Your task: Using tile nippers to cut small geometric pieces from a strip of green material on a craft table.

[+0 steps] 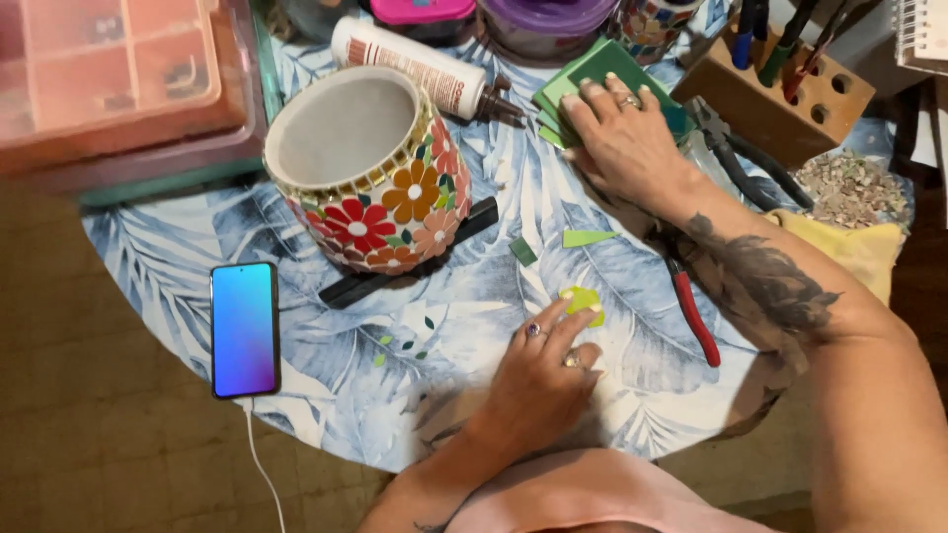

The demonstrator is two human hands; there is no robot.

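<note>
My left hand [541, 367] rests on the leaf-print tablecloth and pinches a small yellow-green glass piece [585, 300] between its fingertips. My right hand [620, 138] lies flat, fingers apart, on a stack of green glass sheets [598, 67] at the back of the table. A flower-mosaic pot [367, 168] lies tilted on a black bar [415, 255] to the left of both hands. Two loose green shards [589, 238] [522, 251] lie between the hands.
A phone [245, 329] with a white cable lies at the left edge. Red-handled nippers [691, 310] and black pliers [739, 158] sit by my right forearm. A glue bottle [420, 67], wooden tool block [780, 99], plastic organiser box [118, 79], yellow cloth [855, 247] and glass chips [851, 188] ring the table.
</note>
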